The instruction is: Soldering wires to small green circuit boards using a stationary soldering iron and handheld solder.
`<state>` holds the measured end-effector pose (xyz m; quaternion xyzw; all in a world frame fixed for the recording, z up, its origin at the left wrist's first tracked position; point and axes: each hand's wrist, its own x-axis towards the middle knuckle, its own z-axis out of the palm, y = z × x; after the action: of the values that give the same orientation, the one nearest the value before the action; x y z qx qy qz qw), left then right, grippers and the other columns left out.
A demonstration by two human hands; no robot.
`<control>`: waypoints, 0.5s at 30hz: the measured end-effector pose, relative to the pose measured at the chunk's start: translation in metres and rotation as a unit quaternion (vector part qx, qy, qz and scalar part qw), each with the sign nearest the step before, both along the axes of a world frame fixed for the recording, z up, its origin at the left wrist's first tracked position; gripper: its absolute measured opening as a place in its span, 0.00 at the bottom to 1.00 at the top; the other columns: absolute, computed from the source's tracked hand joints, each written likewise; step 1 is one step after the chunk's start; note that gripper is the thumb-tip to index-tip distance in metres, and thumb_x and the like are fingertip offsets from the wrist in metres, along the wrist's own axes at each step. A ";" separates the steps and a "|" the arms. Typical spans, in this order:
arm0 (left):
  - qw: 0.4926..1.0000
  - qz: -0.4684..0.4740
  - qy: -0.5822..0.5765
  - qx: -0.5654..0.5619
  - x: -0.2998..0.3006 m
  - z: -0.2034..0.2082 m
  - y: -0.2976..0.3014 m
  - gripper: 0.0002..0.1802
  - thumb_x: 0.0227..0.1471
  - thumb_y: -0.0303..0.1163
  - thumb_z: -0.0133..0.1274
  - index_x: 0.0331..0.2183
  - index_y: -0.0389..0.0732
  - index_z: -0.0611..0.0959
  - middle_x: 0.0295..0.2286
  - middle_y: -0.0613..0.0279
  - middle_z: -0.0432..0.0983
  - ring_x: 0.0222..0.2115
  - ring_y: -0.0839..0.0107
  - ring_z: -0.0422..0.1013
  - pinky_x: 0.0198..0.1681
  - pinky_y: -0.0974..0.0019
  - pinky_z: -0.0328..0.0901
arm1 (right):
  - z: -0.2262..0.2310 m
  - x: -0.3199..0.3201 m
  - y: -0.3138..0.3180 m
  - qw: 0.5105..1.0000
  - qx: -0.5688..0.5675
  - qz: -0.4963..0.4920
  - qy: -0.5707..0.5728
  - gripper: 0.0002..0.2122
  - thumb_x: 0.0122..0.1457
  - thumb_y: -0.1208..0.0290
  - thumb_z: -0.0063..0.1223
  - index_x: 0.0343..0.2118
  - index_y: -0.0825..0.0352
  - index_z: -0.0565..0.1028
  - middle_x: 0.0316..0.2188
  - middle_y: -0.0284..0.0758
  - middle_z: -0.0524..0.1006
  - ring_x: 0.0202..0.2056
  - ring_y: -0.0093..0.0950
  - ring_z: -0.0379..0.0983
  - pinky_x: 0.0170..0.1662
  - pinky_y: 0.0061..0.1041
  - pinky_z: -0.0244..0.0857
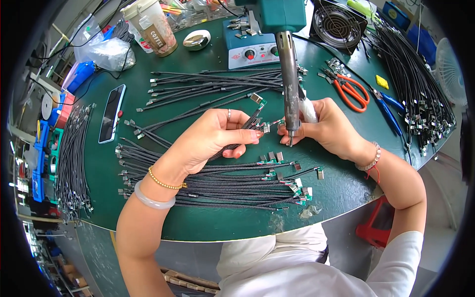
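Note:
My left hand (216, 134) pinches a black braided cable (250, 121) between thumb and fingers. At that cable's end, a small green circuit board with a metal plug (257, 99) stands upward. My right hand (330, 126) is closed around a white handle-like piece (308, 110), partly hidden by the fingers, so its kind cannot be told. Between the hands, the metal barrel of a green-bodied soldering tool (290, 84) points down, its tip beside my right fingertips. Below my left hand lies a row of black braided cables (232, 185) with green boards and metal plugs.
A blue control box (247, 49) with knobs stands behind the barrel. Orange-handled pliers (352, 93), blue-handled cutters (388, 110), a fan (339, 24) and a cable bundle (413, 74) lie rightward. Leftward are a phone (112, 114), a paper cup (153, 29) and more cables (74, 163).

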<state>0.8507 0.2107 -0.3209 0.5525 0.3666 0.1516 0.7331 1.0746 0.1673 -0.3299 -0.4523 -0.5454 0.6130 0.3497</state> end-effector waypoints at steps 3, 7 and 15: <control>1.000 0.014 -0.001 0.017 0.009 -0.005 -0.001 0.08 0.45 0.29 0.54 0.27 0.35 0.75 0.24 0.60 0.73 0.19 0.82 0.67 0.20 0.81 0.58 | -0.002 0.007 0.000 1.000 -0.004 0.009 0.016 0.06 0.49 0.83 0.47 0.32 0.77 0.71 0.29 0.40 0.74 0.30 0.26 0.74 0.35 0.20 0.70; 0.999 0.035 0.004 0.021 0.020 -0.002 -0.007 0.08 0.46 0.29 0.53 0.28 0.35 0.74 0.24 0.58 0.74 0.22 0.79 0.70 0.25 0.79 0.62 | -0.001 0.016 -0.001 1.000 -0.011 0.016 0.004 0.05 0.50 0.82 0.48 0.31 0.77 0.71 0.28 0.41 0.74 0.28 0.26 0.74 0.32 0.19 0.70; 0.999 0.029 0.006 0.032 0.031 0.001 -0.012 0.08 0.47 0.30 0.52 0.29 0.35 0.73 0.25 0.57 0.74 0.20 0.80 0.68 0.25 0.79 0.62 | 0.003 0.028 -0.004 0.999 0.007 0.030 -0.014 0.05 0.50 0.81 0.49 0.28 0.78 0.72 0.26 0.40 0.74 0.27 0.25 0.74 0.32 0.19 0.70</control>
<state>0.8814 0.1990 -0.3194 0.5659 0.3818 0.1816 0.7078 1.1029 0.1636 -0.3273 -0.4416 -0.5675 0.6135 0.3265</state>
